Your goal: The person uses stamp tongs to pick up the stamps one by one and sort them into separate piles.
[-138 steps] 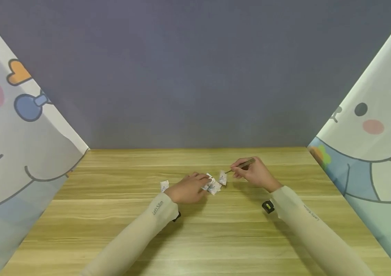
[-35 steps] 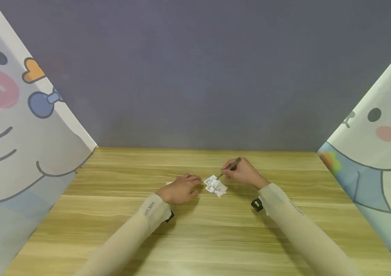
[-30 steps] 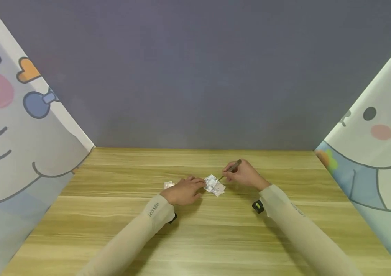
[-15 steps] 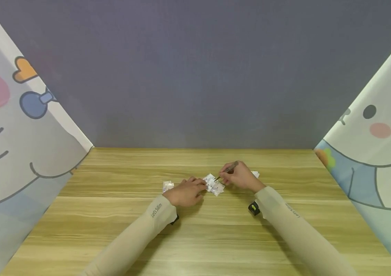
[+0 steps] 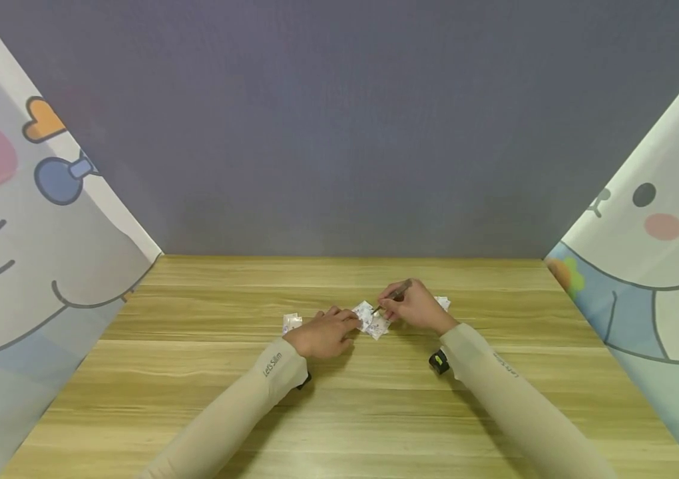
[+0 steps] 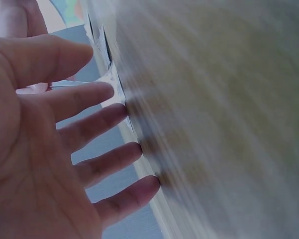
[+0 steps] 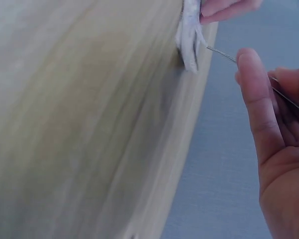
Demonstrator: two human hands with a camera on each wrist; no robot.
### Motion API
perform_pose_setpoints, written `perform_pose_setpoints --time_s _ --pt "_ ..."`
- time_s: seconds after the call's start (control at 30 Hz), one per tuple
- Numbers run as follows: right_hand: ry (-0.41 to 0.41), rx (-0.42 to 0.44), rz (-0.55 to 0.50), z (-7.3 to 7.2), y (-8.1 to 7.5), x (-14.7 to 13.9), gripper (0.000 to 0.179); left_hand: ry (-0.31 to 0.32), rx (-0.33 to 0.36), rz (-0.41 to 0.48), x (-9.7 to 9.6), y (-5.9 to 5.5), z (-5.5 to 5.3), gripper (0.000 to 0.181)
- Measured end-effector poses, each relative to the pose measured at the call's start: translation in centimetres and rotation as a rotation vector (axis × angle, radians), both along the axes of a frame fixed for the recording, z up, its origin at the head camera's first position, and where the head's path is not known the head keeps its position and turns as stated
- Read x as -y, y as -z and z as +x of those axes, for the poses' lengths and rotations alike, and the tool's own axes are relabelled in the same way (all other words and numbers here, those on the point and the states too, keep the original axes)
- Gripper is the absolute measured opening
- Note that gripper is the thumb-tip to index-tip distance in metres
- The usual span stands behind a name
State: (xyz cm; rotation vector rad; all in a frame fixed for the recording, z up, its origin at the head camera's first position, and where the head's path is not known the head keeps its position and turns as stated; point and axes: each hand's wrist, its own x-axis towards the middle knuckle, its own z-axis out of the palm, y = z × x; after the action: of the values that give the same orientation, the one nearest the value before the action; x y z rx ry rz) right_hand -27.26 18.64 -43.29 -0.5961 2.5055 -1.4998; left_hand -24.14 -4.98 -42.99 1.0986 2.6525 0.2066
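Right hand (image 5: 417, 308) had been shifted leftward since the earliest frame; thin tool (image 5: 401, 290) was pinched in it, its tip brought to the packet pile (image 5: 378, 326) on the table (image 5: 339, 412), where work was thus centred. Left hand (image 5: 323, 334): nothing grasped, fingers extended to the pile's edge.

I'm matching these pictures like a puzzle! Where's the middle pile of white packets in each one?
Head: packet pile just right of centre, below halfway.
Left wrist: packet pile upper left, by the fingertips.
Right wrist: packet pile at the top, right of centre.
Shared landmark: left hand, beside it.
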Motion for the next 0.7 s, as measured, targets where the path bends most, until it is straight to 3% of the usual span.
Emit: perform_pose_setpoints --time_s 0.37,0.7 --pt "0.031 -0.103 -0.031 0.5 -1.7 -0.3 0.014 -0.064 0.062 0.038 0.2 -0.4 0.1 0.057" --pt "0.051 -0.149 -0.063 1.2 -3.3 -1.0 0.012 -0.075 0.040 0.083 0.2 -0.6 -0.2 0.051"
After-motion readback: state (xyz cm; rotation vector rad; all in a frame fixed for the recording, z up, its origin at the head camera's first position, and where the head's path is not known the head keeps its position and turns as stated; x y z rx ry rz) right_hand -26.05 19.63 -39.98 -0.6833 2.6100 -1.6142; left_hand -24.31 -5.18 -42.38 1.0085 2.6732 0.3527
